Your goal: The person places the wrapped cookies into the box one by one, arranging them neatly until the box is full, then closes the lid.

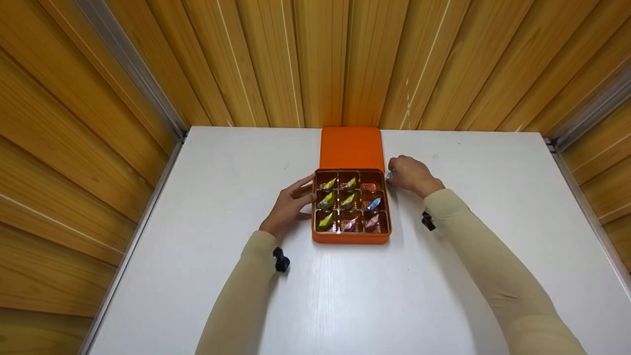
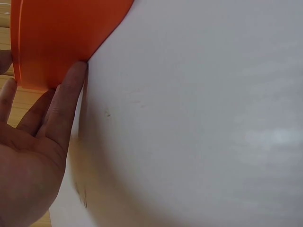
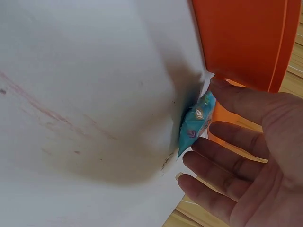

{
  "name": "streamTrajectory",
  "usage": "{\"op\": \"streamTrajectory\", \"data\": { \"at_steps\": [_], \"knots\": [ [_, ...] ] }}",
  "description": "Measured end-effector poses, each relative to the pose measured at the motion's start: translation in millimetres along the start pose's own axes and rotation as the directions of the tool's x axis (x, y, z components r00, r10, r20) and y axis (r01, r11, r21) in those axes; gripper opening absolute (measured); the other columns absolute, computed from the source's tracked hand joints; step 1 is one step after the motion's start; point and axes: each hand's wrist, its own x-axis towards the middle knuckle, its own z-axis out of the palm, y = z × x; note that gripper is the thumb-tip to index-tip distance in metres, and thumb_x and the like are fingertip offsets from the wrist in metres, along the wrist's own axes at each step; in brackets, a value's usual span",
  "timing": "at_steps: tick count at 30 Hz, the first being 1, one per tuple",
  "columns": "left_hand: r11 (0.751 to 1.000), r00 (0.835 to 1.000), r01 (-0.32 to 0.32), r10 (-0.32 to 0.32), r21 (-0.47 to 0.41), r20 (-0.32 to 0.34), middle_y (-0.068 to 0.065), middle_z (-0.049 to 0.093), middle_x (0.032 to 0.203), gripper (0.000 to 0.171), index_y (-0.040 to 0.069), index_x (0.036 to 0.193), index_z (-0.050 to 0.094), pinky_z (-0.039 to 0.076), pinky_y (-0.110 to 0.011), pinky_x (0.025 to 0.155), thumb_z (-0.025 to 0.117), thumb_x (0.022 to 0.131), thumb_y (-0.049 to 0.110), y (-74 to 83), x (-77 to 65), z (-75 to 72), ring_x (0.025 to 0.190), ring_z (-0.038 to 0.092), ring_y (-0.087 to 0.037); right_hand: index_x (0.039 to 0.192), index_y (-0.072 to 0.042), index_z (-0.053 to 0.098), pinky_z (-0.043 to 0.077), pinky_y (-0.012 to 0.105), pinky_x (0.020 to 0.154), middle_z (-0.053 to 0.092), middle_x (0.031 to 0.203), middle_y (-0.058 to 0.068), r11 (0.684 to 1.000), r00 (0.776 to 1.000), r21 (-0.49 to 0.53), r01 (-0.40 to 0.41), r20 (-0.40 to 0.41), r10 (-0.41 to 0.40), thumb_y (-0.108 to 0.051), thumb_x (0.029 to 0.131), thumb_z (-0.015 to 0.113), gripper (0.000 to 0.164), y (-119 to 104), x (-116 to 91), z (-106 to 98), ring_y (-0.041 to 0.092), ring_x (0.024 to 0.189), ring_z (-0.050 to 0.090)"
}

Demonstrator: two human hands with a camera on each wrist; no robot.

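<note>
An orange box [image 1: 351, 238] with a nine-compartment tray sits on the white table. Candies in shiny wrappers lie in most compartments: yellow-green candies [image 1: 326, 200] on the left and middle, pink candies [image 1: 372, 223] at the front, and one blue candy [image 1: 374, 203] at the right. The back right compartment [image 1: 368, 183] holds none. Against the box's left side rest the nearly straight fingers of my left hand [image 1: 291, 203], the thumb near the rim. Beside the back right corner, my right hand [image 1: 412, 174] pinches a blue wrapped candy [image 3: 197, 118] at its fingertips, close to the table.
Behind the box lies its orange lid [image 1: 351, 148], flat against its back edge and reaching toward the wood-panelled wall [image 1: 323, 64]. White table surface [image 1: 236, 167] extends to both sides and in front. Metal-edged wood panels [image 1: 59, 148] border the table left and right.
</note>
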Motion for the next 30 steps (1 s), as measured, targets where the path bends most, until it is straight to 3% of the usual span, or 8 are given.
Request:
{"op": "streamTrajectory", "data": {
  "at_steps": [12, 20, 30],
  "knots": [
    [1.000, 1.000, 0.015, -0.015, -0.001, -0.013, -0.012, 0.053, 0.156, 0.061, 0.032, 0.160, 0.051, 0.062, -0.055, 0.088, 0.068, 0.105, 0.013, -0.1, -0.3, -2.1, 0.131, 0.062, -0.033, 0.117, 0.012, 0.068, 0.055, 0.060, 0.094, 0.068, 0.109, 0.030, 0.999, 0.999, -0.036, 0.032, -0.005, -0.032, -0.006, 0.092, 0.076, 0.032, -0.5, 0.5, 5.4, 0.047, 0.103, 0.066],
    [1.000, 1.000, -0.005, 0.005, 0.009, -0.004, -0.014, 0.051, 0.158, 0.062, 0.030, 0.162, 0.049, 0.063, -0.054, 0.087, 0.068, 0.105, 0.013, 0.1, -0.3, -1.7, 0.133, 0.061, -0.034, 0.116, 0.012, 0.068, 0.054, 0.061, 0.093, 0.067, 0.110, 0.031, 0.998, 0.997, -0.023, 0.061, -0.039, -0.062, -0.006, 0.095, 0.070, 0.028, 1.7, -1.7, 5.4, 0.049, 0.103, 0.066],
    [1.000, 1.000, -0.005, 0.005, 0.016, -0.011, -0.014, 0.052, 0.157, 0.062, 0.030, 0.161, 0.050, 0.063, -0.053, 0.086, 0.067, 0.105, 0.012, 0.8, -0.4, -0.3, 0.132, 0.061, -0.034, 0.113, 0.008, 0.070, 0.053, 0.058, 0.093, 0.068, 0.107, 0.026, 0.996, 0.994, 0.082, 0.024, -0.112, -0.015, -0.006, 0.095, 0.066, 0.023, 9.4, -3.8, 9.9, 0.043, 0.100, 0.065]
  ]
}}
